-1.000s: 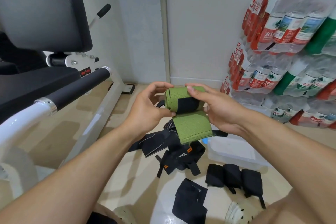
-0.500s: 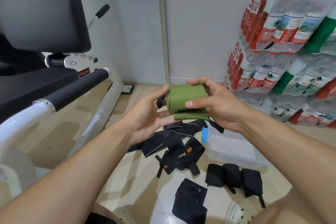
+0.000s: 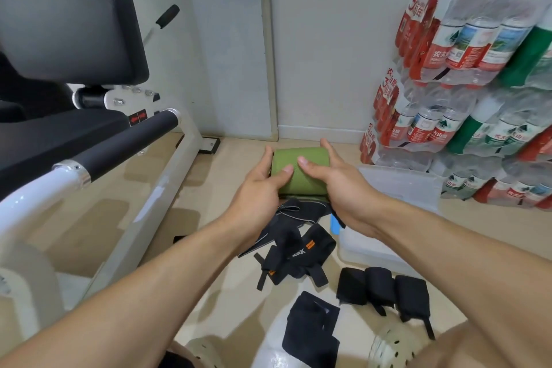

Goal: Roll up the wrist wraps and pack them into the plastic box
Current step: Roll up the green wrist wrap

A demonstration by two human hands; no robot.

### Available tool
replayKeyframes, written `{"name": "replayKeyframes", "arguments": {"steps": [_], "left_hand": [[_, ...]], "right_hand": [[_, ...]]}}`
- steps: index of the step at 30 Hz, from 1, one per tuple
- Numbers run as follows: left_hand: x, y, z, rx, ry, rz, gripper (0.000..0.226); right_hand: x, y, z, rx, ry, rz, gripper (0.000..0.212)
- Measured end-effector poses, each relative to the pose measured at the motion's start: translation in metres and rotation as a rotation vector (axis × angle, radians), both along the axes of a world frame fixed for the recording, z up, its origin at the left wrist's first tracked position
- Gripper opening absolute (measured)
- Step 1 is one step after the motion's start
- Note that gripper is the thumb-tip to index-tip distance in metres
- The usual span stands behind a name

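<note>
Both hands hold the green wrist wrap (image 3: 298, 172), rolled into a fat cylinder, up in the air above the floor pile. Left hand (image 3: 263, 185) curls round its left end, thumb on top; right hand (image 3: 334, 181) cups the right end, thumb pressing the front. Far side of the roll and most fingertips hidden behind the fabric, so can't see how the loose end sits.

Clear plastic box (image 3: 400, 185) lies on the floor to the right, partly covered by the right forearm; its inside can't be made out. A blue clip (image 3: 335, 223) peeks out by its near corner.

Below the hands: a heap of black wraps w/ orange stripes (image 3: 295, 257); white lettering on it reads "X..", rest too small. Three black rolled wraps (image 3: 382, 290) side by side, a flat black piece (image 3: 310, 329) nearer, lower edge cut off by a white clog (image 3: 388, 349).

Stacked water-bottle packs (image 3: 466, 69) at right: red labels w/ Chinese characters and a big "3"; fine print unreadable. Gym bench (image 3: 71, 33) at left, cropped by frame.
</note>
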State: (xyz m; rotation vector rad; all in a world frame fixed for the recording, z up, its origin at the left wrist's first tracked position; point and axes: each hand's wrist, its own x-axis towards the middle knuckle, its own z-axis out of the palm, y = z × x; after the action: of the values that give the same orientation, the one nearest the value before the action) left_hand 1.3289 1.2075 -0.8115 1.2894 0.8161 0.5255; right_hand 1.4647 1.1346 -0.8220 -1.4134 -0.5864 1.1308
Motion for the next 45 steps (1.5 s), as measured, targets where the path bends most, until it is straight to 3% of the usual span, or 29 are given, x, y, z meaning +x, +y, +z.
{"name": "replayKeyframes", "arguments": {"steps": [2, 4, 7, 11, 18, 20, 24, 32, 36, 39, 45], "left_hand": [[0.001, -0.002, -0.005, 0.04, 0.102, 0.027, 0.076], [0.001, -0.002, -0.009, 0.036, 0.139, 0.031, 0.074], [0.001, -0.001, -0.007, -0.089, 0.024, 0.046, 0.06], [0.0, 0.008, 0.005, -0.164, -0.034, 0.016, 0.027], [0.003, 0.007, 0.011, -0.151, -0.195, 0.178, 0.043], [0.005, -0.001, 0.009, -0.106, -0.195, 0.215, 0.047], [0.004, -0.019, 0.009, -0.011, -0.037, 0.137, 0.054], [-0.005, -0.041, 0.019, 0.135, 0.249, 0.023, 0.06], [-0.005, -0.056, -0.005, 0.298, 0.401, -0.033, 0.058], [0.004, -0.066, -0.023, 0.404, 0.478, -0.101, 0.063], [0.023, -0.066, -0.017, 0.506, 0.613, -0.396, 0.07]], "right_hand": [[-0.007, 0.0, -0.007, -0.032, -0.002, -0.006, 0.103], [-0.009, 0.001, -0.012, -0.023, 0.032, -0.022, 0.094], [-0.006, 0.0, -0.01, 0.053, 0.111, -0.041, 0.073], [-0.004, 0.001, -0.004, 0.125, 0.075, -0.007, 0.065], [0.004, -0.007, 0.004, 0.005, 0.203, 0.049, 0.029], [0.004, -0.01, 0.007, 0.015, 0.23, -0.016, 0.035], [0.007, -0.02, 0.013, 0.083, 0.285, -0.209, 0.062], [-0.005, -0.051, 0.02, -0.029, 0.248, -0.129, 0.039], [-0.007, -0.061, 0.006, -0.143, 0.086, -0.088, 0.031], [-0.001, -0.066, -0.008, -0.202, -0.064, -0.12, 0.039], [0.011, -0.092, -0.013, -0.305, -0.23, -0.209, 0.042]]}}
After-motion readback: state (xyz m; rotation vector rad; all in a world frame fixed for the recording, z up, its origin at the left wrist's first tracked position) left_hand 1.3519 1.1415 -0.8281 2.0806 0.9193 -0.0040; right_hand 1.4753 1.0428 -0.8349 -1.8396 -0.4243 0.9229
